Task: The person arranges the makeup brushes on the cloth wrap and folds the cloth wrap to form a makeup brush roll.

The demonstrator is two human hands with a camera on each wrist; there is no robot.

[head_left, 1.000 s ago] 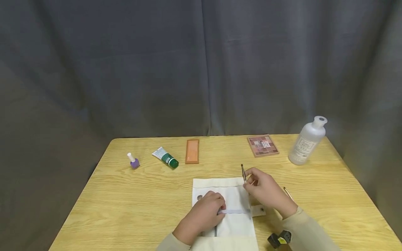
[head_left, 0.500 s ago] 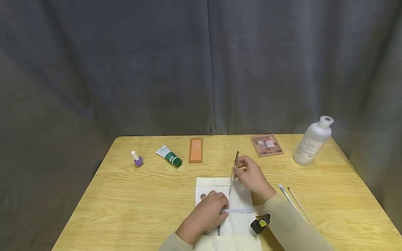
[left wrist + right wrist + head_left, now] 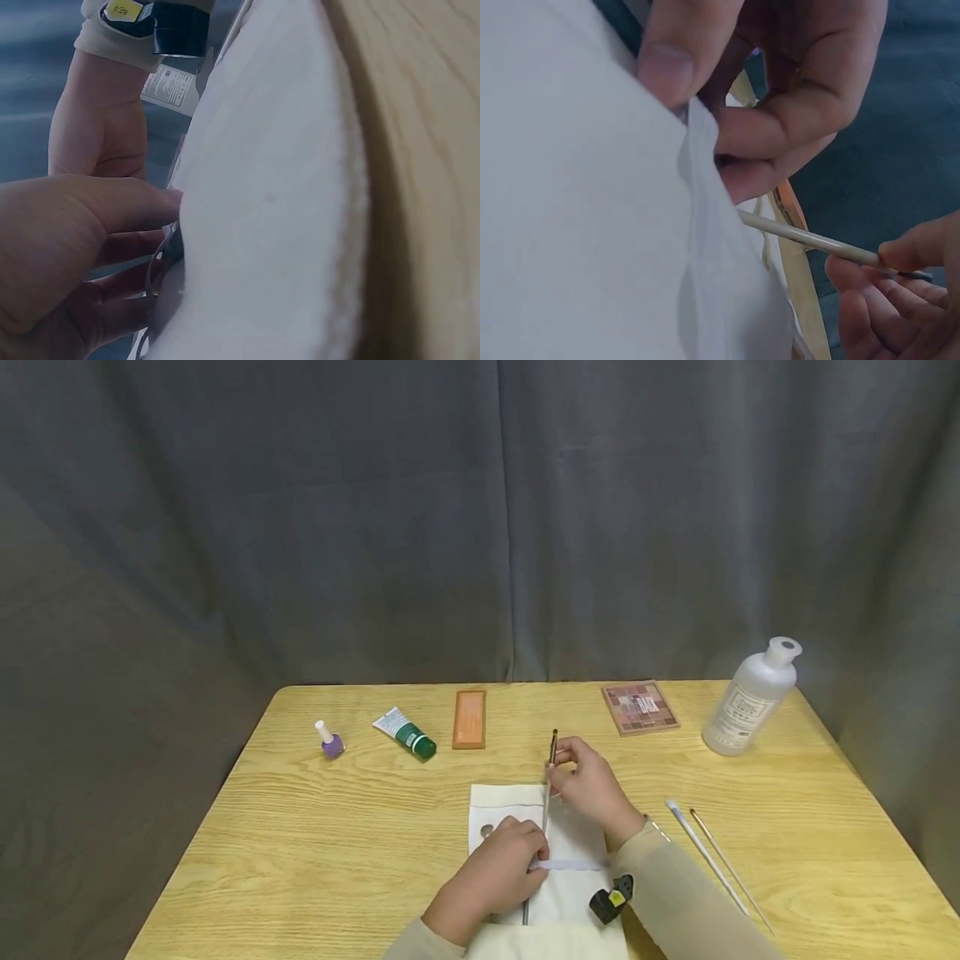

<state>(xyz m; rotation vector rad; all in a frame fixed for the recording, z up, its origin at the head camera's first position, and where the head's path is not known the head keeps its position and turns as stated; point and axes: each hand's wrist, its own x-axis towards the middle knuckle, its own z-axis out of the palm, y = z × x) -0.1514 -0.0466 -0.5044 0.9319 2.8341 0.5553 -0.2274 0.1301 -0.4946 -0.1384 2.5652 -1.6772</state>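
Note:
A white cloth brush roll lies open at the table's front, with a pocket edge running across it. My left hand pinches that edge between thumb and fingers; the right wrist view shows the edge lifted there. Above the roll my right hand pinches a thin makeup brush near its dark tip. The brush stands nearly upright, its pale handle pointing down to the pocket edge beside my left fingertips. The cloth hides the handle's lower end in the right wrist view. Part of another brush shows in the roll.
Two thin brushes, a white one and a brown one, lie right of my forearm. Along the back are purple nail polish, a green tube, an orange case, an eyeshadow palette and a clear bottle.
My right hand has carried the brush left over the roll and turned it more upright, bringing its handle to the pocket edge. My left hand keeps its pinch on the edge.

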